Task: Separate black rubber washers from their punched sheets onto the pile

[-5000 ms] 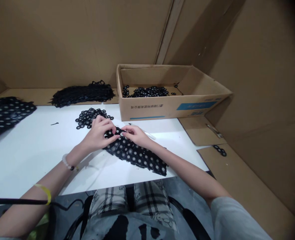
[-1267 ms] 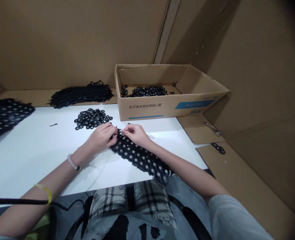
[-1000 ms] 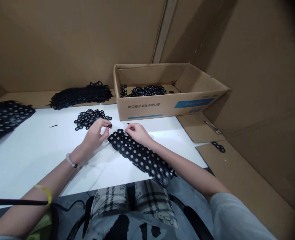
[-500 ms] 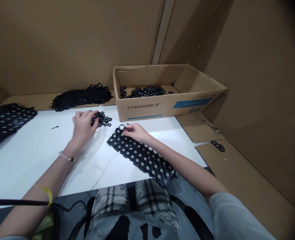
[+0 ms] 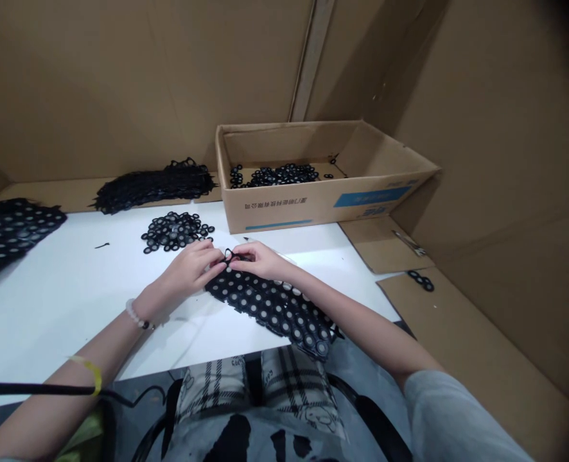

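A black rubber sheet (image 5: 275,308) with rows of round pale spots lies slantwise on the white table, its near end at the front edge. At its far left end my right hand (image 5: 259,260) is closed, thumb and fingers pinching the sheet's edge. My left hand (image 5: 198,264) meets it there, its fingertips closed on the same edge. A thin black loop (image 5: 228,254) sticks up between the fingertips. Whether a loose ring is also in the left fingers is hidden. Behind the left hand lies a pile of small black rings (image 5: 171,231).
A cardboard box (image 5: 284,208) with more black rings stands at the back. Black sheets lie in a stack (image 5: 154,186) at the back left and in another stack (image 5: 15,234) at far left. Tweezers (image 5: 408,244) and a few joined rings (image 5: 420,281) lie on cardboard at right.
My left hand has moved from the ring pile, right and nearer, to the sheet's far left end. The pile is now uncovered. My right hand has stayed almost in place.
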{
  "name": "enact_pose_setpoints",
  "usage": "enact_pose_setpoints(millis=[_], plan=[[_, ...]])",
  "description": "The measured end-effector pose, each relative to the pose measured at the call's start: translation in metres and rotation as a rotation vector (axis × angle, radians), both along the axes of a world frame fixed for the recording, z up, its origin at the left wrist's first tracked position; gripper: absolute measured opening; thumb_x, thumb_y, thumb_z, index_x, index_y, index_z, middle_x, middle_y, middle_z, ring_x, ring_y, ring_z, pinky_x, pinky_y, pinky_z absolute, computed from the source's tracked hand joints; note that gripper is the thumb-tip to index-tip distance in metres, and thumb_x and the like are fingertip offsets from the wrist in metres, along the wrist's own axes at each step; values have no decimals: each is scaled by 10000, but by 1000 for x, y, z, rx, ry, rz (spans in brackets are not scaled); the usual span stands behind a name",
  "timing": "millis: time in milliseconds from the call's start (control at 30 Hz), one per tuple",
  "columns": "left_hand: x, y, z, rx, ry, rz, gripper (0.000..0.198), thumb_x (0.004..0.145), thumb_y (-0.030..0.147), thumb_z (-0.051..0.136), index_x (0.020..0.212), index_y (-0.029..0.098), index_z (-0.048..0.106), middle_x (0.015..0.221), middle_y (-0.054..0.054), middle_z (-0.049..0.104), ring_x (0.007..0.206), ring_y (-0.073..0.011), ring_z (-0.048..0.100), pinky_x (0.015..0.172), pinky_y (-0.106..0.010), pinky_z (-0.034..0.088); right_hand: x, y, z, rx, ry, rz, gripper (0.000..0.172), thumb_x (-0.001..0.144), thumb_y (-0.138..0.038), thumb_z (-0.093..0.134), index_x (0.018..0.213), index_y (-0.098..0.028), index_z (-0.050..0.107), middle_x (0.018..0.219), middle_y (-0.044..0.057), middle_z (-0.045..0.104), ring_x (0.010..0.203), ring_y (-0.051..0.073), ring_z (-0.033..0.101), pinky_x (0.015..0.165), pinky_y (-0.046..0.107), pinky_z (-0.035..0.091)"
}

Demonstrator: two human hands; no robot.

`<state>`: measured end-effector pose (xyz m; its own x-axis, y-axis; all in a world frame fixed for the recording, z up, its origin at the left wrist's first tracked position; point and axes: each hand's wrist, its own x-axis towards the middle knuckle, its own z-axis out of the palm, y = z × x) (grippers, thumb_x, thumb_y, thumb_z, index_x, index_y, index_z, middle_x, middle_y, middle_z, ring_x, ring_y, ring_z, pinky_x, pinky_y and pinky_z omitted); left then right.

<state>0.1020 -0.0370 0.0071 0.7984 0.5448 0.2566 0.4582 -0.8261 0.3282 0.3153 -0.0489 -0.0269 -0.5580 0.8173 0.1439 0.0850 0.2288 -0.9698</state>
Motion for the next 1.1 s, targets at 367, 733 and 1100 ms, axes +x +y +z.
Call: enact_pose_setpoints(millis=[367,733,1100], plan=[[-1,2,-5,116,-152,113,234,949,280,425,852,175,611,764,-43,600,768,-197,529,721,-335,424,-2,-2,8,38,-86,-209,241,827,-372,572,728,-153,593,691,-9,562,670,124,497,666,247,383],[-7,3,-10,204,-401,214,239,944,305,468,892,207,680,826,-59,708,803,-203,593,762,-373,465,-4,-2,0,59,-236,-335,319,861,-406,531,673,-157,596,650,0,580,654,129,509,629,241,366],[-49,52,-22,295,-96,855,289,903,315,482,992,236,746,1192,-131,597,1096,-381,384,838,-549,328,12,4,2,-73,-270,-189,259,719,-345,711,901,-161,713,907,51,709,837,180,622,776,282,448]])
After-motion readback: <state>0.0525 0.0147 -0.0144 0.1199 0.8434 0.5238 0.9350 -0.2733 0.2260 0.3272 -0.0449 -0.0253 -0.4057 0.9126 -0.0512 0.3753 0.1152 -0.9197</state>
